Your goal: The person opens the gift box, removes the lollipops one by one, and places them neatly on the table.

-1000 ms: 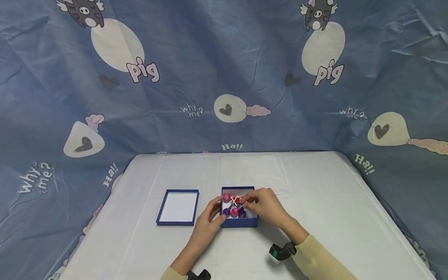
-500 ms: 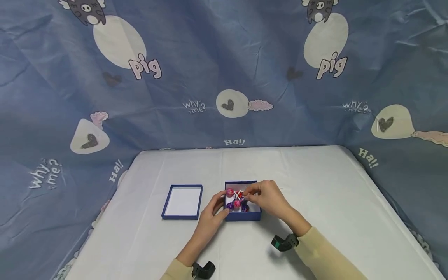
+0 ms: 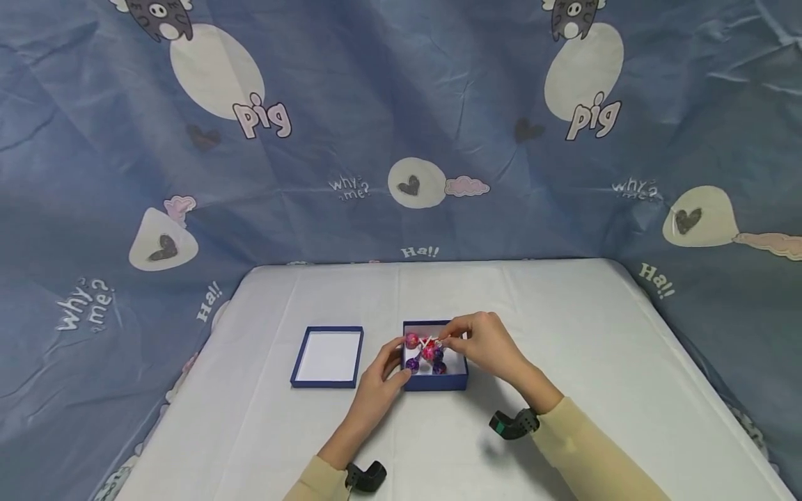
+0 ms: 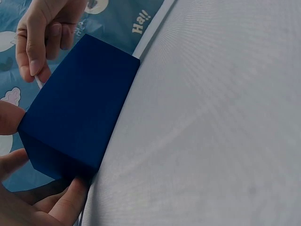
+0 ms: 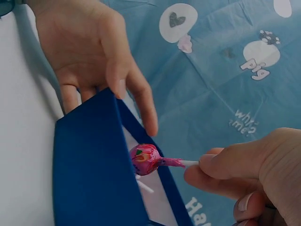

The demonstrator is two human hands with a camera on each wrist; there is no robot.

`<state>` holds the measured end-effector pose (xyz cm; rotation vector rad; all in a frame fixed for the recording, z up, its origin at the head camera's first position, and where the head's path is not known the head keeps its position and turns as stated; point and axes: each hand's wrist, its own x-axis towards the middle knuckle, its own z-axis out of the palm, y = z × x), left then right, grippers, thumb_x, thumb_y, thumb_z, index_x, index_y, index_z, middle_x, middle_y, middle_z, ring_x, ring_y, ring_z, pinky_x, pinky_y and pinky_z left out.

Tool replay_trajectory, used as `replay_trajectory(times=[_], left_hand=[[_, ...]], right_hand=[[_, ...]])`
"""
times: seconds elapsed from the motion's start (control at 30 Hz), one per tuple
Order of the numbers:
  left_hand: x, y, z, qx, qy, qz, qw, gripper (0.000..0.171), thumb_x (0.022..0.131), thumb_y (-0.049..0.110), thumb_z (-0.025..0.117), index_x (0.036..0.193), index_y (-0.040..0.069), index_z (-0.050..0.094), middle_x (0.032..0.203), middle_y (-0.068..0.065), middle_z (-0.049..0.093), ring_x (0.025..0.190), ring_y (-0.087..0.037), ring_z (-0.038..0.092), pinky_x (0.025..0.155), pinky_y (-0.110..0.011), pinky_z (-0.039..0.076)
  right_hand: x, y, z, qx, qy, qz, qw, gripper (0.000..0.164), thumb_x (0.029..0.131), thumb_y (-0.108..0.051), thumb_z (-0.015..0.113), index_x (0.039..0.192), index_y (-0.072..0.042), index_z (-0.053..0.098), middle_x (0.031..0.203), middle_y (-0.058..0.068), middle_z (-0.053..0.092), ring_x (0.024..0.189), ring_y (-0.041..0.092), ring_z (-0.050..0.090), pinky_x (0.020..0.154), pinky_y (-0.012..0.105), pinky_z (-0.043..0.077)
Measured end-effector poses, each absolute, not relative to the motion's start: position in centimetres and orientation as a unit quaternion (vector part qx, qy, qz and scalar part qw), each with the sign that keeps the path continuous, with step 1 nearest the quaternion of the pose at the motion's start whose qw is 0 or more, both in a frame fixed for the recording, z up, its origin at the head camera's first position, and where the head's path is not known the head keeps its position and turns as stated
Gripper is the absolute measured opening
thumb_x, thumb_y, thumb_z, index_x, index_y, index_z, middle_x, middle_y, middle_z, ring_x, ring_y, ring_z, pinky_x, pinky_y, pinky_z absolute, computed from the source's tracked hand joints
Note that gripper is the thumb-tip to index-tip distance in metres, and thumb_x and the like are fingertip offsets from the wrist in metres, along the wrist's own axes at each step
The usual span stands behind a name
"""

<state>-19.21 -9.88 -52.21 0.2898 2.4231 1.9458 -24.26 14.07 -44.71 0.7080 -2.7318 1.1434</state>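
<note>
Lollipop (image 5: 146, 159), pink, hangs just above the blue box (image 3: 435, 379) on the counter (image 3: 564, 334); my right hand (image 3: 485, 342) pinches its stick. My left hand (image 3: 382, 379) grips the box's near-left corner. I judge it mid-transfer; next it needs a clean lift or drop. Several lollipops lie inside. Farther left, the lid (image 3: 327, 356) holds nothing.

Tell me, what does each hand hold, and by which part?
The right hand pinches a pink lollipop by its white stick. The left hand holds the blue box by its left wall.

An open box lid (image 3: 327, 357) lay on the white bench (image 3: 583, 348), with a pig-print blue cloth (image 3: 401, 104) hung behind.
</note>
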Motion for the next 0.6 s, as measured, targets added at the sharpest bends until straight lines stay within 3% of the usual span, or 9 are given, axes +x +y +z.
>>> replay_trajectory(times=[0.13, 0.33, 0.43, 0.6], left_hand=[[-19.3, -9.9, -52.3, 0.096, 0.775, 0.625, 0.007, 0.059, 0.095, 0.011, 0.065, 0.150, 0.019, 0.046, 0.147, -0.019, 0.049, 0.135, -0.032, 0.048, 0.111, -0.040, 0.041], [-19.3, -10.0, -52.3, 0.099, 0.773, 0.626, 0.004, 0.059, 0.095, 0.012, 0.065, 0.151, 0.018, 0.045, 0.148, -0.017, 0.048, 0.136, -0.032, 0.048, 0.111, -0.038, 0.041], [-19.3, -9.9, -52.3, 0.098, 0.772, 0.628, 0.005, 0.059, 0.096, 0.012, 0.065, 0.151, 0.018, 0.045, 0.148, -0.018, 0.048, 0.136, -0.032, 0.047, 0.111, -0.039, 0.041], [-18.6, -9.7, -51.0, 0.089, 0.771, 0.631, 0.011, 0.058, 0.096, 0.009, 0.064, 0.151, 0.015, 0.045, 0.149, -0.022, 0.045, 0.137, -0.038, 0.045, 0.112, -0.046, 0.040]], right_hand=[[-24.3, 14.4, -44.2, 0.229, -0.894, 0.380, 0.054, 0.007, 0.089, -0.016, 0.077, 0.090, -0.022, 0.080, 0.083, -0.016, 0.071, 0.057, 0.010, 0.054, 0.049, 0.027, 0.048], [-24.3, 15.0, -43.4, 0.215, -0.892, 0.393, 0.067, 0.014, 0.089, -0.015, 0.077, 0.087, -0.028, 0.079, 0.086, -0.014, 0.072, 0.071, 0.007, 0.063, 0.058, 0.029, 0.054], [-24.4, 15.4, -43.2, 0.208, -0.894, 0.391, 0.074, 0.014, 0.089, -0.015, 0.077, 0.086, -0.029, 0.079, 0.087, -0.014, 0.072, 0.072, 0.009, 0.062, 0.058, 0.030, 0.053], [-24.3, 16.1, -42.8, 0.196, -0.896, 0.391, 0.072, 0.007, 0.089, -0.017, 0.077, 0.090, -0.023, 0.080, 0.081, -0.013, 0.071, 0.061, 0.013, 0.058, 0.048, 0.029, 0.044]])
